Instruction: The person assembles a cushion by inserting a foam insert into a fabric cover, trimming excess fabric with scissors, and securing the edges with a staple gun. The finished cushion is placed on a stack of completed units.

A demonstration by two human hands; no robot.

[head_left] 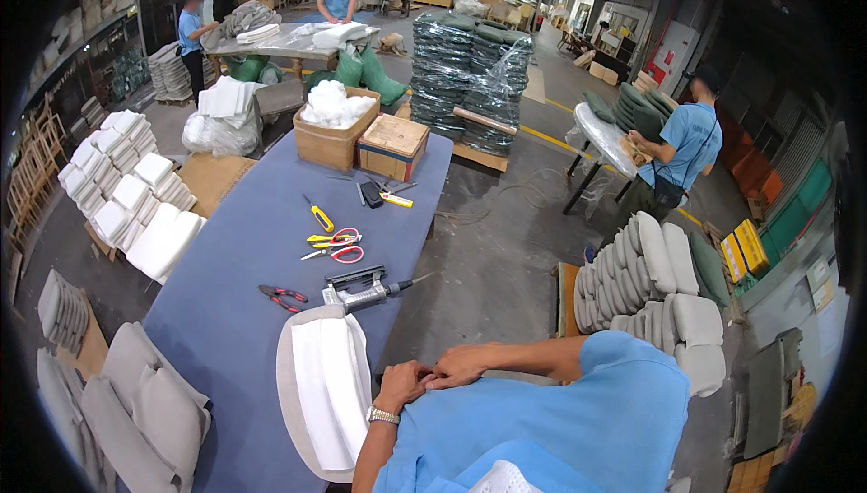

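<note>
My left hand, with a metal watch on its wrist, and my right hand meet close to my body, just past the table's right edge. The fingers of both are bent and pressed together; whatever they pinch is too small or hidden. Beside them on the blue-covered table lies a grey cushion cover with white padding on it. Beyond it rest a staple gun, red-handled pliers, scissors with red and yellow handles, a yellow-handled screwdriver and a yellow utility knife.
A carton of white stuffing and a wooden box stand at the table's far end. Grey covers lie at the near left. Stacked grey cushions stand on the right. Three co-workers in blue shirts work at other tables.
</note>
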